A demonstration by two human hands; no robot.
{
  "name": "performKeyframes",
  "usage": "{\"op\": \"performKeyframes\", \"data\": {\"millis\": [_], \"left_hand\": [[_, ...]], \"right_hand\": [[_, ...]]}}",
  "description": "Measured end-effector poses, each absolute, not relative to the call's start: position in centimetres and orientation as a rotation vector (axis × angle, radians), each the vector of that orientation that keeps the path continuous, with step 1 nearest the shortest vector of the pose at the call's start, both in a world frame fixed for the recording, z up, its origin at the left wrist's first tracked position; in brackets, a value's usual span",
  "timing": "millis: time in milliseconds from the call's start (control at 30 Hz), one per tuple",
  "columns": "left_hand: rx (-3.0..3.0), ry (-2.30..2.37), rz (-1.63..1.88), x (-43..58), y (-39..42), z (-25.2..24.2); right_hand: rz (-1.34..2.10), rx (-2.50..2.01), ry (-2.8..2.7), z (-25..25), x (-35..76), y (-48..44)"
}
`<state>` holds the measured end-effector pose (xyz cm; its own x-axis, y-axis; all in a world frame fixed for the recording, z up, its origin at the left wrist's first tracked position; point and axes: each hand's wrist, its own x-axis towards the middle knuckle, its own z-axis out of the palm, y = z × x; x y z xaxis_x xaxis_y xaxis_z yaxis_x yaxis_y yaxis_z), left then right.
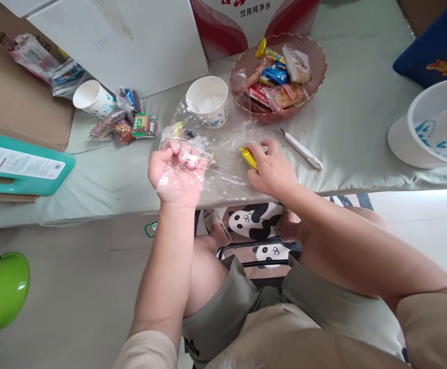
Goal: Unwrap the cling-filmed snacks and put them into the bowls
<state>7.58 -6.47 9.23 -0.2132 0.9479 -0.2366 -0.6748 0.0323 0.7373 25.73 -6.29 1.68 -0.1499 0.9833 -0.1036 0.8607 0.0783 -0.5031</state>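
Note:
My left hand (179, 177) is turned palm up with its fingers curled in. A clear plastic bag (227, 177) lies over those fingers and spreads across the cloth to the right. Several wrapped snacks (173, 131) show behind the fingers, partly hidden; whether they are inside the bag I cannot tell. My right hand (274, 168) rests low over the cloth, its fingers pinching a small yellow-wrapped snack (249, 158). To its right lies a white utility knife (302, 148). A white paper cup (208, 105) stands just behind the bag.
A pink ribbed bowl (317, 95) of wrapped snacks stands behind my right hand. At left, another paper cup (94, 97) leans by a pile of snacks (123, 130). White and red boxes (223, 31) line the back. A translucent tub (403, 138) stands far right.

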Motion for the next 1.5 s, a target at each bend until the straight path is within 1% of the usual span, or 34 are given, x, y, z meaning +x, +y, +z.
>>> {"op": "performKeyframes", "data": {"millis": [133, 200, 267, 400, 467, 500, 567, 700, 867, 967, 1067, 1200, 1300, 1400, 1500], "left_hand": [[0.306, 1.020, 1.542, 6.4, -6.4, 9.1], [0.225, 1.118, 1.507, 6.0, -6.5, 9.1], [0.154, 1.193, 1.476, 5.6, -6.6, 9.1], [0.117, 1.188, 1.419, 4.5, -7.1, 8.6], [0.127, 1.112, 1.400, 3.9, -7.3, 8.0], [0.147, 1.053, 1.384, 3.7, -7.3, 7.6], [0.202, 0.918, 1.327, 3.4, -7.3, 6.5], [0.238, 0.737, 1.191, 3.9, -6.3, 4.5], [0.182, 0.650, 1.083, 5.1, -5.0, 3.9], [0.181, 0.619, 1.063, 5.2, -4.9, 4.0], [0.209, 0.580, 1.056, 4.9, -5.2, 4.1], [0.206, 0.570, 1.021, 4.3, -5.7, 4.0], [0.207, 0.590, 1.007, 4.1, -6.0, 3.9], [0.236, 0.623, 0.966, 4.1, -6.1, 3.9], [0.253, 0.674, 0.884, 4.0, -6.0, 4.0]], "right_hand": [[0.604, -1.879, -2.201, 1.6, 26.0, -6.0], [0.649, -1.858, -2.195, 1.5, 26.6, -5.5], [0.791, -1.822, -2.085, 1.7, 27.6, -4.9], [1.251, -1.711, -1.623, 2.8, 30.5, -4.0], [1.369, -1.574, -1.437, 3.3, 32.1, -4.1], [1.369, -1.504, -1.395, 3.5, 32.8, -4.2], [1.262, -1.422, -1.404, 3.8, 34.0, -4.6], [0.839, -1.497, -1.598, 4.8, 34.9, -4.2], [0.345, -1.539, -1.889, 8.0, 33.1, 2.1], [0.200, -1.640, -2.056, 9.5, 31.9, 5.7], [0.167, -1.675, -2.028, 9.4, 31.2, 5.1], [0.341, -1.449, -1.885, 6.5, 30.1, -0.7], [0.590, -1.271, -1.993, 3.6, 28.9, -3.9], [0.821, -1.129, -2.148, 1.6, 27.7, -4.3], [0.884, -1.144, -2.130, 1.1, 27.4, -3.6]]}}
